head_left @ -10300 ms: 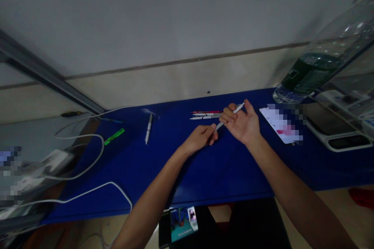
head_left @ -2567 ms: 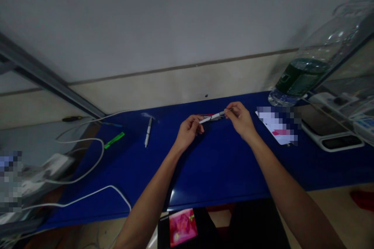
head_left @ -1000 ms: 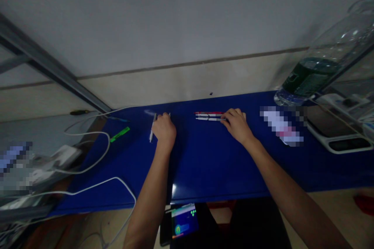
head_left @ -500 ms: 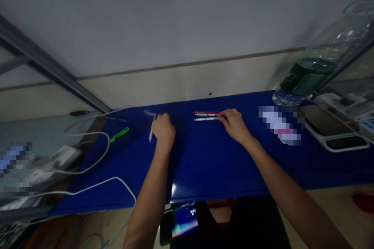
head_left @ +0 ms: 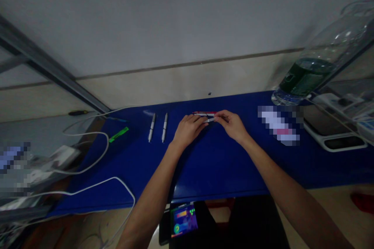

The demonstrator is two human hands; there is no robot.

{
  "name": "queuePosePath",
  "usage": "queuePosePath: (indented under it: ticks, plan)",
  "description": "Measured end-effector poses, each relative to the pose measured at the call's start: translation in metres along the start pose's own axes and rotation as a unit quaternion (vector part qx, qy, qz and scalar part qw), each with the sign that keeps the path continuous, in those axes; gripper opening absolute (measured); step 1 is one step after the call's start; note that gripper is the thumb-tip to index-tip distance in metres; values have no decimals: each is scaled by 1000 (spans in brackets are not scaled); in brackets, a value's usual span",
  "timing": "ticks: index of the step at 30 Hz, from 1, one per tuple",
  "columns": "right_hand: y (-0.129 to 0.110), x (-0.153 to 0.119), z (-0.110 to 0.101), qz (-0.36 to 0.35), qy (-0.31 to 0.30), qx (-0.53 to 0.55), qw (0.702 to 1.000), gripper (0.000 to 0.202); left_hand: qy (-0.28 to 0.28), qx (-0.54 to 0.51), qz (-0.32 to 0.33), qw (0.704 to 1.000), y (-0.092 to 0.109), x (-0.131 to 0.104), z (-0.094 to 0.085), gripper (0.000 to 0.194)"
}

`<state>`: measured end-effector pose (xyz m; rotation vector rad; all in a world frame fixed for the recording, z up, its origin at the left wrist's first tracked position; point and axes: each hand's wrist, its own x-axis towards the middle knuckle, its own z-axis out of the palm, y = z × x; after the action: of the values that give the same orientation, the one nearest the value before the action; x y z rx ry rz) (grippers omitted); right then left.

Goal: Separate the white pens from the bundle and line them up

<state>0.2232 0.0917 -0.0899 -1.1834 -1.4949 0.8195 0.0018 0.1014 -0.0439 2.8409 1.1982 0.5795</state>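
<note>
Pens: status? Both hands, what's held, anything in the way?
Right hand pinching white pen; left hand over its other end, grip hidden. Red pen close behind, may crowd. Two pens side by side to the left.

Readable text: honestly I'm getting zero words, numbers or brands out of this one
Big clear bottle [head_left: 324, 46]: it's wearing a green label [head_left: 309, 78], a small pale mark is showing toward its left, but any lettering is coming out too blurry
Lit screen [head_left: 184, 221]: it's glowing with colourful graphics, green dots are sitting top right, no caption I'm managing to read
Pale card [head_left: 276, 124]: mosaic blocks are covering it, only a pink patch is coming through
White-edged device [head_left: 341, 142]: its dark panel isn't giving me any digits
Two pens [head_left: 164, 127]: they're looking way too tiny for print
</note>
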Motion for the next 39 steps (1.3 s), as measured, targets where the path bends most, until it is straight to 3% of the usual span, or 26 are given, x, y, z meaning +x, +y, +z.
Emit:
queuePosePath:
  ticks: [3,6,8,15,20,22,26,32,35,39]
  plan:
    - [-7,-2,-2,-67,-56,-82,993,15,-11,28,10,1000,-2,-1,6,32]
    - [-14,-5,-4,-149,-119,-162,968,28,-1,61,32,998,-2,-2,1,29]
    - [-16,-6,-5,-167,-136,-192,957,33,0,74,46,996,1,-2,-3,29]
    - [-14,-7,-7,-191,-131,-260,937,25,-37,46,42,997,10,3,-1,29]
    - [-17,-8,-6,-215,-123,-300,921,27,-31,-26,-35,999,9,3,2,36]
    - [-21,-8,-5,-214,-114,-312,919,27,-28,-31,-35,999,8,3,1,36]
    - [-27,-8,-5,-179,-71,-275,942,21,-18,1,-19,1000,7,3,-1,33]
    - [-19,-4,-8,-1,-87,-93,992,29,-33,12,-22,999,8,3,1,33]
    - [-15,-2,-6,-10,-74,8,997,18,-54,-2,-35,998,12,3,-2,35]
    - [-18,-2,-5,-8,-77,44,996,27,-83,2,-49,995,18,3,-6,38]
